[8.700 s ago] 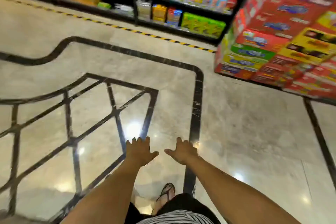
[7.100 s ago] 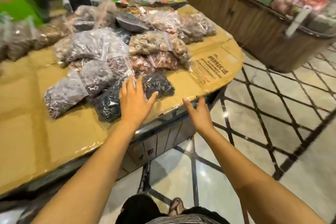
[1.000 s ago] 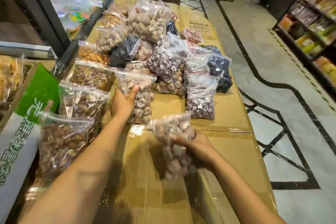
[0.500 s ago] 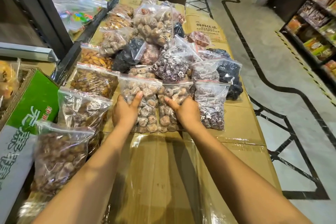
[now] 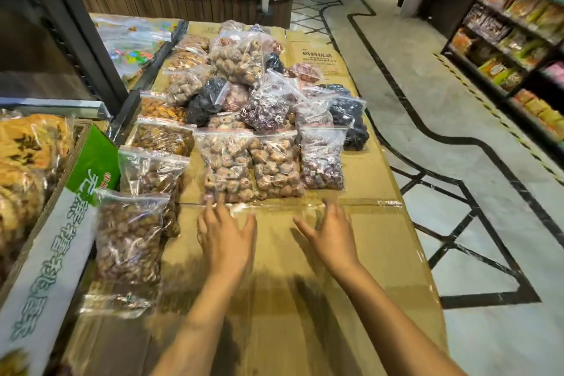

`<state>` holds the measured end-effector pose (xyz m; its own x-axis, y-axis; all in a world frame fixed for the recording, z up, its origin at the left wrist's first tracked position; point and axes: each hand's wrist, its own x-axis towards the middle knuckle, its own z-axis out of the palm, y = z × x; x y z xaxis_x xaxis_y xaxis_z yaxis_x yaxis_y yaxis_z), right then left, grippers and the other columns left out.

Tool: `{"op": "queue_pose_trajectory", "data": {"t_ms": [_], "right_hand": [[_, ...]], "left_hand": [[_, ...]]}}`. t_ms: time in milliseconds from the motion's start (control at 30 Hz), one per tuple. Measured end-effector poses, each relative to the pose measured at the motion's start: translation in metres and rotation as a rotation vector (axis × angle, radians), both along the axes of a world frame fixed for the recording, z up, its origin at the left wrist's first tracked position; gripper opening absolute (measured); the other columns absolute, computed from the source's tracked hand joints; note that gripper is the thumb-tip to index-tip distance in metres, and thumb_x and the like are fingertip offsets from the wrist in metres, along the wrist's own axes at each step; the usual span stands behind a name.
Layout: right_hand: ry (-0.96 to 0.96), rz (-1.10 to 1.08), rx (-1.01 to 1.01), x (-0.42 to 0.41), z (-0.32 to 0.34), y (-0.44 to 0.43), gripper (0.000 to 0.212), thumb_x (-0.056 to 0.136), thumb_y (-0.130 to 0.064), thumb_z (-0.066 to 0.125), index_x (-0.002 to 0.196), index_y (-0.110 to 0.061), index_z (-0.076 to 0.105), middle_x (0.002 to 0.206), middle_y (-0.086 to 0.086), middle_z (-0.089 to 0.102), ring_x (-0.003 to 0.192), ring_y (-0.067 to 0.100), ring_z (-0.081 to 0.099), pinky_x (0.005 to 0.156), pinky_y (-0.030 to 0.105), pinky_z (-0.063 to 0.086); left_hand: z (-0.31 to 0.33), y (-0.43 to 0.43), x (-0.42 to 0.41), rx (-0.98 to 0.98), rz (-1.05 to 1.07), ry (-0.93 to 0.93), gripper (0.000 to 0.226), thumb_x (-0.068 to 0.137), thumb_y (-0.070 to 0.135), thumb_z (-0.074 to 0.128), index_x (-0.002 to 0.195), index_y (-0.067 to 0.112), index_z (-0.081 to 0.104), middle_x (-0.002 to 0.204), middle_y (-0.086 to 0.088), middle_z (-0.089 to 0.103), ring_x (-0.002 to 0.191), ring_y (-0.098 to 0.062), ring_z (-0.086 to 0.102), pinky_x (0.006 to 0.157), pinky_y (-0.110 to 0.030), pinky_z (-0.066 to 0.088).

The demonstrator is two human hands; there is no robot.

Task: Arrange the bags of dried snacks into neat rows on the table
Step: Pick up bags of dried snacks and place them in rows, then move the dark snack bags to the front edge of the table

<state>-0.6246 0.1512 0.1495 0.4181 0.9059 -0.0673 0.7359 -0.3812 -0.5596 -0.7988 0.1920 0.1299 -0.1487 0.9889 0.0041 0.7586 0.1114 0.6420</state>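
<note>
Hands, left (image 5: 225,235) and right (image 5: 330,238), have released the bags (image 5: 248,163) (fingers spread).

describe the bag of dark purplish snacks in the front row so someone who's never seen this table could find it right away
Start at the cardboard-covered table and find the row of three flat bags just beyond the open hands. The purplish bag lies at that row's right end. Its pieces are smaller and darker, reddish-purple, where the two tan bags beside it hold larger, pale brown lumps.

Three snack bags (image 5: 268,163) are lying in the front row, four more (image 5: 152,175) lining the left edge. Two hands (image 5: 225,238) are showing. The rear pile (image 5: 241,76) is too jumbled to count.
</note>
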Motion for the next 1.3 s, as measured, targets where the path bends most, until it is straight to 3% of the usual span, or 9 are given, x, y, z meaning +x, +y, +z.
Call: {"op": "queue_pose_trajectory", "data": {"t_ms": [233,333,433,533,667,833,933,1200,1300], "right_hand": [[-0.075,-0.014,-0.171,0.048,-0.023,-0.132,0.078,0.083,-0.058,0.056,0.142,-0.012,0.033,0.140,0.012,0.041,0.131,0.030,0.034,0.107,0.039,0.029],[-0.188,0.011,-0.172,0.077,-0.027,-0.162,0.086,0.075,-0.070,0.037,0.137,-0.010,0.040,0.132,0.014,0.050,0.124,0.035,0.043,0.103,0.046,0.035],[-0.252,0.064,-0.145,0.114,-0.035,-0.181,0.081,0.075,-0.066,0.037,0.129,-0.007,0.051,0.119,0.016,0.059,0.112,0.039,0.054,0.094,0.049,0.045],[-0.307,0.130,-0.150,0.155,-0.036,-0.186,0.076,0.075,-0.066,0.037,0.119,-0.008,0.057,0.109,0.017,0.064,0.099,0.038,0.060,0.080,0.046,0.052],[-0.325,0.272,-0.156,0.219,-0.033,-0.187,0.081,0.073,-0.069,0.033,0.128,-0.012,0.052,0.115,0.014,0.059,0.106,0.035,0.056,0.086,0.045,0.048],[-0.426,0.362,-0.138,0.301,-0.024,-0.183,0.057,0.075,-0.062,0.055,0.105,-0.014,0.064,0.091,0.009,0.066,0.086,0.032,0.063,0.067,0.039,0.053],[-0.358,0.357,-0.115,0.336,-0.021,-0.171,0.060,0.082,-0.062,0.038,0.109,-0.014,0.061,0.097,0.011,0.066,0.093,0.033,0.060,0.073,0.042,0.051],[-0.224,0.497,-0.099,0.371,-0.034,-0.071,0.063,0.091,-0.062,0.038,0.136,-0.018,0.041,0.131,0.008,0.051,0.122,0.028,0.041,0.099,0.038,0.036],[-0.269,0.604,-0.076,0.372,-0.027,-0.001,0.081,0.080,-0.073,0.017,0.134,-0.018,0.041,0.129,0.008,0.051,0.121,0.028,0.042,0.098,0.038,0.036]], "left_hand": [[-0.019,-0.125,0.048,-0.154,-0.400,0.305,0.080,0.088,0.062,0.042,0.150,0.017,0.019,0.159,-0.016,0.011,0.145,-0.035,0.005,0.117,-0.046,0.010],[-0.015,-0.140,0.072,-0.077,-0.483,0.401,0.081,0.083,0.063,0.050,0.145,0.013,0.034,0.153,-0.022,0.027,0.142,-0.041,0.020,0.115,-0.051,0.019],[-0.007,-0.155,0.103,-0.071,-0.513,0.501,0.084,0.083,0.070,0.042,0.147,0.017,0.028,0.154,-0.020,0.024,0.143,-0.039,0.016,0.116,-0.049,0.016],[-0.002,-0.174,0.142,-0.050,-0.449,0.518,0.083,0.084,0.070,0.038,0.148,0.019,0.025,0.156,-0.019,0.020,0.144,-0.038,0.013,0.117,-0.048,0.014],[0.003,-0.198,0.209,-0.141,-0.293,0.502,0.083,0.084,0.069,0.039,0.148,0.020,0.023,0.157,-0.018,0.016,0.145,-0.039,0.010,0.116,-0.048,0.011],[0.004,-0.210,0.286,-0.244,-0.211,0.482,0.080,0.085,0.066,0.042,0.148,0.020,0.024,0.155,-0.018,0.021,0.143,-0.039,0.015,0.115,-0.046,0.015],[0.009,-0.199,0.316,-0.251,-0.214,0.490,0.078,0.086,0.064,0.042,0.148,0.020,0.024,0.156,-0.019,0.019,0.143,-0.040,0.012,0.115,-0.048,0.015],[0.005,-0.126,0.343,-0.291,-0.029,0.497,0.083,0.085,0.070,0.033,0.150,0.022,0.015,0.157,-0.017,0.015,0.144,-0.038,0.010,0.115,-0.047,0.014],[0.002,-0.079,0.344,-0.276,0.083,0.430,0.085,0.084,0.072,0.033,0.150,0.020,0.018,0.156,-0.019,0.017,0.144,-0.039,0.010,0.115,-0.048,0.016]]}}
